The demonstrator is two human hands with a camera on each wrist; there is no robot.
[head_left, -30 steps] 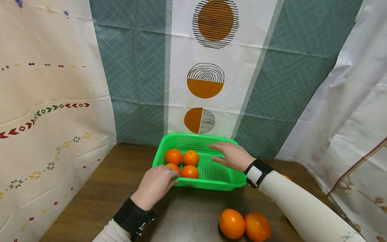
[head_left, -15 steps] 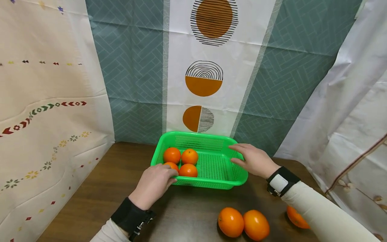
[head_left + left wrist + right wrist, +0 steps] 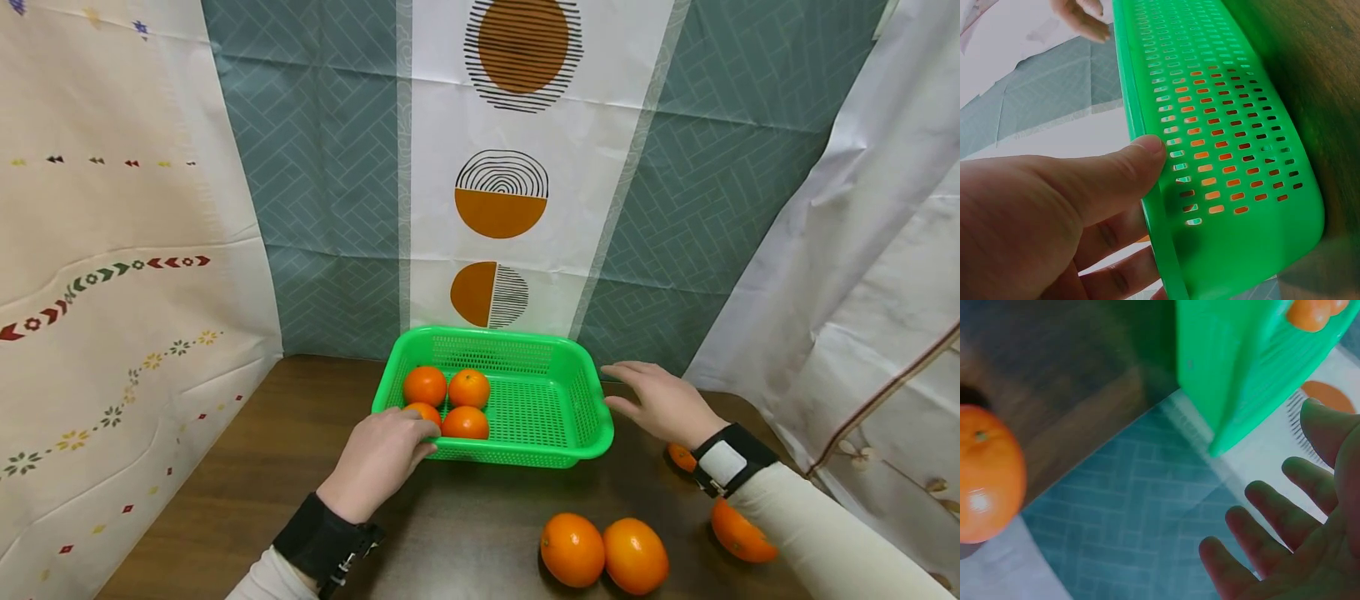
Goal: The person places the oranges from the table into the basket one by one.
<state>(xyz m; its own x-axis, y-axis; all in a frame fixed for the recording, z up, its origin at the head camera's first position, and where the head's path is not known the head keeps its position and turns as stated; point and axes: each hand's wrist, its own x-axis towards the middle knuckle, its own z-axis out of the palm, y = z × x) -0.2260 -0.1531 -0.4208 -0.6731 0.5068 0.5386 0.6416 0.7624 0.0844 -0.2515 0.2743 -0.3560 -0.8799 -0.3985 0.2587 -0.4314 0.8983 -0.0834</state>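
Note:
A green plastic basket with perforated walls stands on the table in the head view. Several oranges lie in its left half. My left hand grips the basket's near left rim; in the left wrist view the thumb presses the outer wall while the fingers go over the inside. Just past the basket's right end, my right hand hovers with spread fingers and holds nothing. In the right wrist view its palm and loose fingers show beside the basket.
Two oranges sit side by side on the table in front of the basket. Further right, another orange and a partly hidden orange lie near my right arm. Patterned cloth hangs behind and on both sides.
My right hand has moved right, from over the basket's inside to beyond its right end. More of the oranges on the right now shows. My left hand keeps its grip on the rim.

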